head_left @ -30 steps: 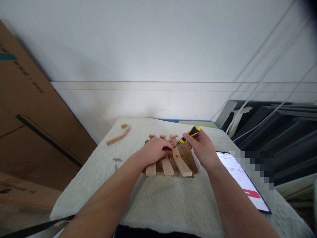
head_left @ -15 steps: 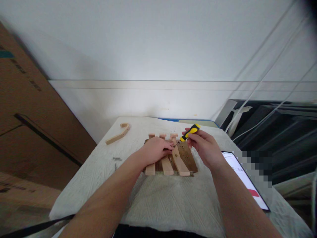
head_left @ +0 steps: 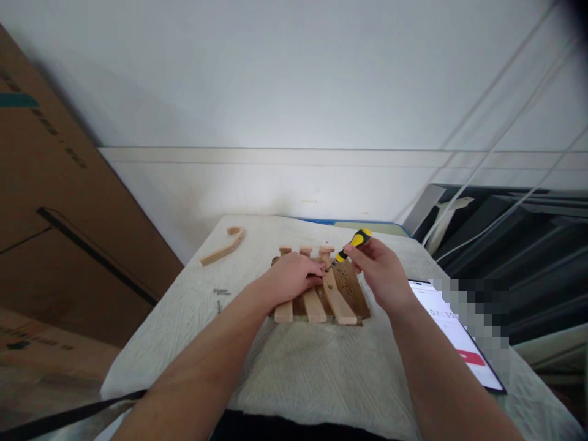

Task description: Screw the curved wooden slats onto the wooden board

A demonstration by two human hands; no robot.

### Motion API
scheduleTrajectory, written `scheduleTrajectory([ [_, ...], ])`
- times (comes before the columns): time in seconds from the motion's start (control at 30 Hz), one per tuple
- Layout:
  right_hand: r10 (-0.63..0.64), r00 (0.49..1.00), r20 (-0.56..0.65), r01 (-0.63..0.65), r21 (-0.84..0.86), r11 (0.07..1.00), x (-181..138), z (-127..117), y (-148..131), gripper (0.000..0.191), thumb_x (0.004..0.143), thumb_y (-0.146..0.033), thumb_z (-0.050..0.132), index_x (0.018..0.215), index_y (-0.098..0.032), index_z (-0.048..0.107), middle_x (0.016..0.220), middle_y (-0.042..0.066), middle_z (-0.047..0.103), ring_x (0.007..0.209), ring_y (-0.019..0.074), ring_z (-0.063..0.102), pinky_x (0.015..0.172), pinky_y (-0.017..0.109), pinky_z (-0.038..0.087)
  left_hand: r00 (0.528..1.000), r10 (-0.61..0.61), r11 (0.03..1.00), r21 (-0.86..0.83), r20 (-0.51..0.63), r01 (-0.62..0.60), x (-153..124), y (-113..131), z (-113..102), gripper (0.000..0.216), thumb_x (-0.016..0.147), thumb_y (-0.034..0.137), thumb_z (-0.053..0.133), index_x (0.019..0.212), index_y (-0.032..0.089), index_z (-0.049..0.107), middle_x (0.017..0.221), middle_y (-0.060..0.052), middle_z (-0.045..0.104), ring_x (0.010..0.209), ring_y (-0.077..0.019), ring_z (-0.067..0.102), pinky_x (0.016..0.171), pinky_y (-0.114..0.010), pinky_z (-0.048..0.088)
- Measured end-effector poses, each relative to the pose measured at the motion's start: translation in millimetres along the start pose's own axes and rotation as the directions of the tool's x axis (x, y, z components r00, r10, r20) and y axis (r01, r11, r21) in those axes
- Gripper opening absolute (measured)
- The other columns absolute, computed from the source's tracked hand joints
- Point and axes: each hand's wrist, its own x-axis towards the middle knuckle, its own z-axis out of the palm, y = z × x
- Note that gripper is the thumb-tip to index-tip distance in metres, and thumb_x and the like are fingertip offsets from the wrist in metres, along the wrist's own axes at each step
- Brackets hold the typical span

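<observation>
Seemingly, screwdriver (head_left: pixel 353 241) in right hand (head_left: pixel 383 275) touches slats (head_left: pixel 342 306).

A cardboard box (head_left: pixel 68 202) leans at nine o'clock — a lit phone (head_left: pixel 454 334) lies on the table (head_left: pixel 294 380) at four o'clock.

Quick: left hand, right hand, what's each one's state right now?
Left hand: laid on the wooden rack, fingers curled; grip cannot be told.
Right hand: closed on the screwdriver.
</observation>
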Motion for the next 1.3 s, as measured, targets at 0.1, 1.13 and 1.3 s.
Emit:
scheduleTrajectory([
  [0.1,0.006,0.999,-0.049,-0.007,-0.020,1.000,0.4,2.2,1.7,0.035,0.068,-0.049,0.075,0.079,-0.019,0.060,0.067,-0.001,0.060,0.058,0.0115,0.048,0.054,0.026,0.037,1.000,-0.011,1.000,0.007,0.002,0.011,0.3,0.0,0.0,0.019,0.091,0.022,0.058,0.101,0.022,0.074,0.109,-0.005,0.073,0.101,-0.0164,0.068,0.090,-0.026,0.048],
  [1.13,-0.018,0.999,-0.036,0.017,-0.028,0.999,0.9,-6.5,-0.9,0.032,0.072,-0.048,0.071,0.079,-0.018,0.063,0.066,0.000,0.060,0.058,0.0122,0.049,0.055,0.028,0.037,1.000,-0.018,1.000,-0.001,-0.023,0.018,0.0,-3.8,1.7,0.018,0.089,0.024,0.059,0.097,0.024,0.075,0.105,-0.003,0.074,0.097,-0.0157,0.068,0.092,-0.027,0.048],
  [1.3,-0.038,0.999,-0.005,0.038,-0.005,0.999,1.3,-4.6,0.4,0.031,0.073,-0.046,0.072,0.085,-0.019,0.064,0.070,0.000,0.060,0.059,0.0128,0.049,0.057,0.028,0.039,0.999,-0.028,1.000,-0.005,-0.019,0.028,0.0,-3.2,1.4,0.017,0.089,0.025,0.060,0.097,0.025,0.075,0.104,-0.003,0.074,0.098,-0.0163,0.068,0.093,-0.027,0.048],
])
